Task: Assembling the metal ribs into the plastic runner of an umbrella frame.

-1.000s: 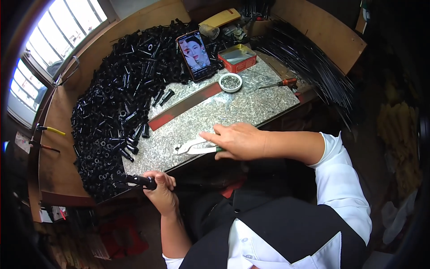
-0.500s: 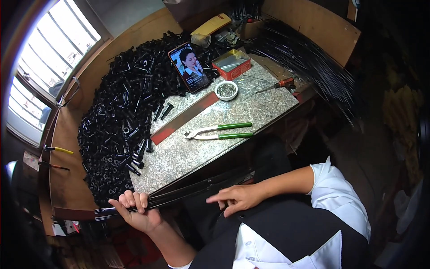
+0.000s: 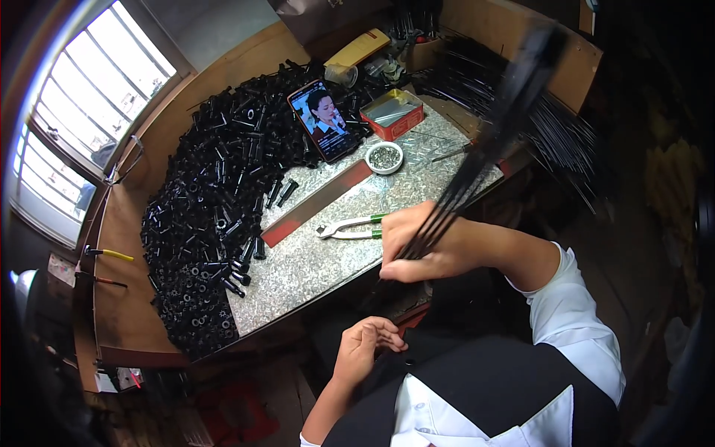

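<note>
My right hand (image 3: 408, 235) is closed around a bundle of thin black rods (image 3: 484, 153) above the front edge of the bench. The bundle slants up to the right, and its far end is smeared by motion. Beneath that hand lie pincers (image 3: 344, 228), their green handles partly covered by it. Low in front of my body is my left hand (image 3: 363, 349), its fingers loosely bent and apart, with nothing seen in them. More black rods (image 3: 562, 145) lie heaped at the far right, partly behind the raised bundle.
On the speckled benchtop (image 3: 290, 287) are a flat metal bar (image 3: 320, 203), a white bowl (image 3: 385, 170) of small metal bits, a red tin (image 3: 395, 128) and a screwdriver (image 3: 449, 154). A phone (image 3: 322, 123) leans against a large pile of black tubular parts (image 3: 216, 194) on the left.
The rod bundle has gone from my left hand to my right hand and swung up to the right. My left hand has moved right, toward my body. The view has shifted slightly.
</note>
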`<state>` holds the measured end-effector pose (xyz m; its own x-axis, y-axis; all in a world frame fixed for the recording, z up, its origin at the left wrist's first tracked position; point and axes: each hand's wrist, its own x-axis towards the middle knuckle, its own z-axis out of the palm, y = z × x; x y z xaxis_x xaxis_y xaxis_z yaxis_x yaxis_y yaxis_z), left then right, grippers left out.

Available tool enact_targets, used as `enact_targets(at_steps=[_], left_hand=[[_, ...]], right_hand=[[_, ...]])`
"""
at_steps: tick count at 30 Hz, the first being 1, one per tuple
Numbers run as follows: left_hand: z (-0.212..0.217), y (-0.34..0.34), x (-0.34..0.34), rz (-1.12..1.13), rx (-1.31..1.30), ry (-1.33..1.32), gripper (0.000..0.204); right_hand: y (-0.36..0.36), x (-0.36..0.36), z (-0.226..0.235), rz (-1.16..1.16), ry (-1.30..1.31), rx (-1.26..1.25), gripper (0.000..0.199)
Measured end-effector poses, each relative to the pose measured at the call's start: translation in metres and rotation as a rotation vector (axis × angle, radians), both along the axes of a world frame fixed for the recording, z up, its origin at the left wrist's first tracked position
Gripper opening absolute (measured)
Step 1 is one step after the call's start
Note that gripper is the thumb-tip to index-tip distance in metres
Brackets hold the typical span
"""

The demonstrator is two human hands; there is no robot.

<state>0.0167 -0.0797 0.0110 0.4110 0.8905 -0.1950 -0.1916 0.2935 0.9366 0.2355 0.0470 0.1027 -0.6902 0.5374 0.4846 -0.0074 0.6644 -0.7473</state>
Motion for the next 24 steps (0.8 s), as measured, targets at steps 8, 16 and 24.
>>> enact_targets(at_steps=[8, 16, 24], left_hand=[[0.077, 0.041, -0.028, 0.644, 0.744, 0.095, 0.061], [0.118, 0.054, -0.047, 0.58, 0.712, -0.082, 0.028], [0.134, 0.068, -0.05, 0.392, 0.72, -0.061, 0.009]], right_hand=[[-0.018, -0.062, -0.061, 0.271, -0.543, -0.274, 0.037], [-0.021, -0.078, -0.072, 0.297, -0.54, -0.315, 0.04], [0.007, -0.077, -0.027, 0.486, -0.342, -0.172, 0.04]])
